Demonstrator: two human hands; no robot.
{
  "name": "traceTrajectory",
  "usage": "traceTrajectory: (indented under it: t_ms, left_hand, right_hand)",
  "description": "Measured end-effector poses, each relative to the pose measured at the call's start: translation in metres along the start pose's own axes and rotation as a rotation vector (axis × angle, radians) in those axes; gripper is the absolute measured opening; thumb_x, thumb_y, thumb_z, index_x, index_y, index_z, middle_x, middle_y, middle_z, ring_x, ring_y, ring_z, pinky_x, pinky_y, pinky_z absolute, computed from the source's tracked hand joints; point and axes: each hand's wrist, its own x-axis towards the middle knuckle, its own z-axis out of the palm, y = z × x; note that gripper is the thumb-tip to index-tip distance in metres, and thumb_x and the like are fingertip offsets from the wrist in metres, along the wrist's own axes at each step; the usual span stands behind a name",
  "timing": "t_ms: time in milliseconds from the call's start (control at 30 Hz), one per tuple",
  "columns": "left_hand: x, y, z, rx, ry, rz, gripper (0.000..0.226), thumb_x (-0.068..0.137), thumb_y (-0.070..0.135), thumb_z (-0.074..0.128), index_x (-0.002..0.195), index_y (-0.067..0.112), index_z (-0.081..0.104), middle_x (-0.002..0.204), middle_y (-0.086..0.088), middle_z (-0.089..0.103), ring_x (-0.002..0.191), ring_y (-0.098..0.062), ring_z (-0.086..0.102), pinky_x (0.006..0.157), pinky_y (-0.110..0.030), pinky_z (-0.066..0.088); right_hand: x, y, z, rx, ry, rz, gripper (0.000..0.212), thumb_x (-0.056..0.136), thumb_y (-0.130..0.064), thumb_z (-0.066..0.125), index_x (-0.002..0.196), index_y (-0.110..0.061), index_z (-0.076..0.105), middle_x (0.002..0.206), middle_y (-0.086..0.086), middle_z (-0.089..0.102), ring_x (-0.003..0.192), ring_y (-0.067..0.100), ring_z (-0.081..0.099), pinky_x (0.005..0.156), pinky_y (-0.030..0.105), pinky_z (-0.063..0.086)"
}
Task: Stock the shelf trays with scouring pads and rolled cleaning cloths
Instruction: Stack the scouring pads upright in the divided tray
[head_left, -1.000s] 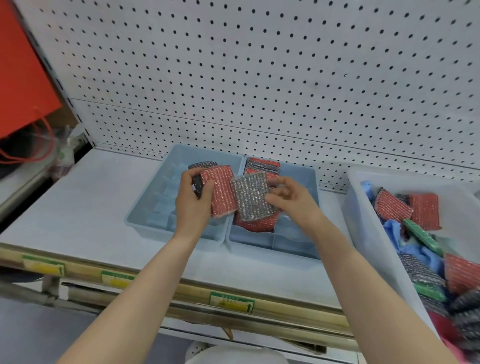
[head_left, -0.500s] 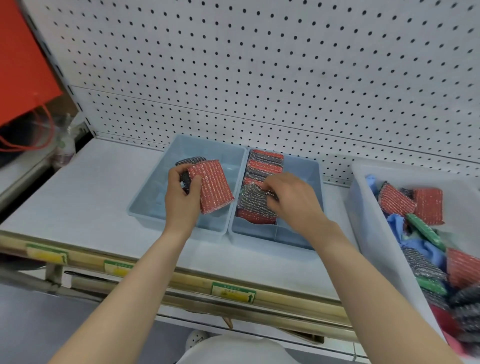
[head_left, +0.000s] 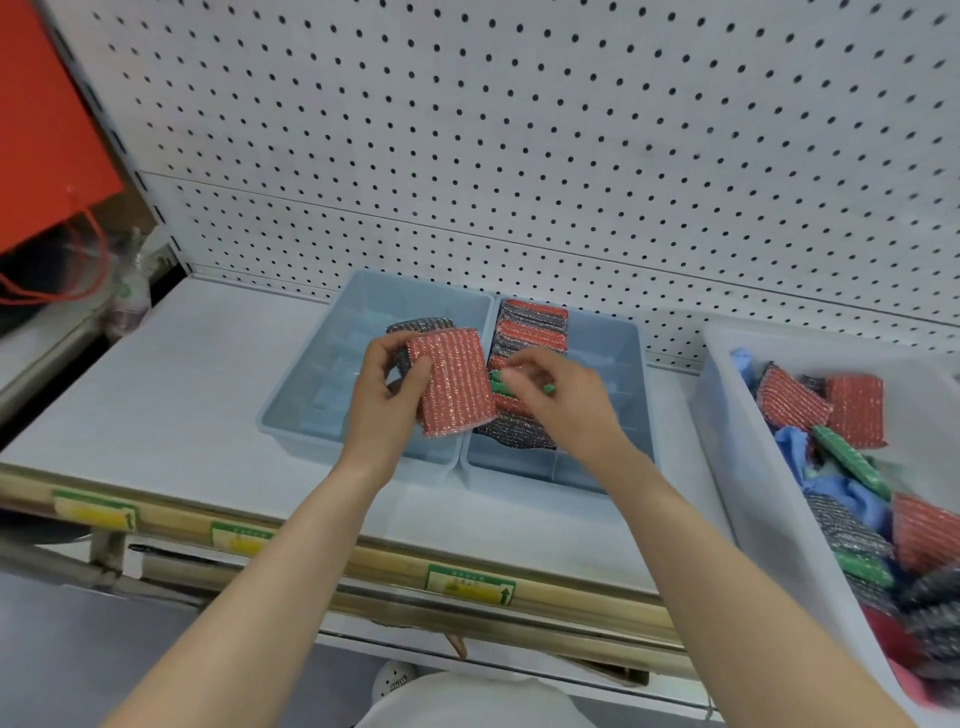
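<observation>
Left hand (head_left: 384, 400): still grips the red pad (head_left: 454, 384) over the left tray (head_left: 311, 374).
Right hand (head_left: 566, 400): has released the grey pad (head_left: 514, 436) and pinches a green pad (head_left: 498, 387).
Grey pad: now lies at the front of the row in the right tray (head_left: 626, 353).

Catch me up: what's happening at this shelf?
A person is filling two blue trays with scouring pads. The left hand grips a stack of pads, red on top, over the left tray. The right hand pinches a green pad at the row of red and grey pads in the right tray. A white bin at right holds more.
</observation>
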Motion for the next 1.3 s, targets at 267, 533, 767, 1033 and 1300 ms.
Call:
traceTrajectory:
  t_ms: [267,533,767,1033,1300]
  left_hand:
    - [-0.004,0.007,0.005,-0.064,-0.076,0.026,0.028,0.091,0.012,0.065,0.11,0.032,0.061,0.122,0.001,0.061,0.097,-0.023,0.068,0.076,-0.042,0.06]
    - [-0.006,0.001,-0.009,-0.041,0.048,0.016,0.065,0.094,0.0,0.054,0.144,0.032,0.027,0.123,-0.001,0.057,0.099,-0.002,0.064,0.087,-0.036,0.056]
    - [-0.004,-0.002,-0.012,-0.02,0.056,-0.008,0.036,0.093,0.006,0.06,0.123,0.023,0.048,0.113,-0.002,0.062,0.097,-0.016,0.064,0.079,-0.035,0.059]
    - [-0.006,-0.003,-0.021,0.108,-0.093,0.065,0.038,0.088,0.014,0.068,0.106,0.046,0.059,0.107,-0.002,0.067,0.092,-0.016,0.063,0.081,-0.041,0.058]
    - [-0.013,0.006,-0.003,0.315,-0.348,0.183,0.046,0.083,0.009,0.074,0.112,0.039,0.056,0.101,0.019,0.062,0.085,0.01,0.06,0.078,-0.013,0.05]
  right_hand:
    - [-0.004,-0.003,-0.006,0.545,-0.157,0.268,0.025,0.082,-0.012,0.076,0.104,-0.015,0.064,0.092,0.008,0.071,0.079,0.012,0.068,0.074,0.024,0.053]
    - [-0.02,0.012,-0.027,-0.137,-0.137,-0.041,0.017,0.091,-0.018,0.065,0.107,-0.019,0.069,0.097,0.001,0.064,0.088,0.016,0.058,0.08,0.028,0.046]
    - [-0.032,0.022,0.009,-0.468,-0.048,-0.308,0.02,0.081,-0.009,0.075,0.1,-0.015,0.074,0.091,0.003,0.067,0.086,0.026,0.062,0.067,0.037,0.052]
    - [-0.028,0.013,0.007,-0.14,0.091,-0.096,0.042,0.084,-0.038,0.073,0.123,-0.029,0.061,0.096,-0.009,0.065,0.09,0.008,0.057,0.075,0.02,0.047]
    - [-0.021,-0.022,-0.016,0.09,0.008,-0.151,0.065,0.086,-0.017,0.072,0.141,-0.039,0.044,0.102,-0.016,0.059,0.09,-0.007,0.054,0.082,0.007,0.038]
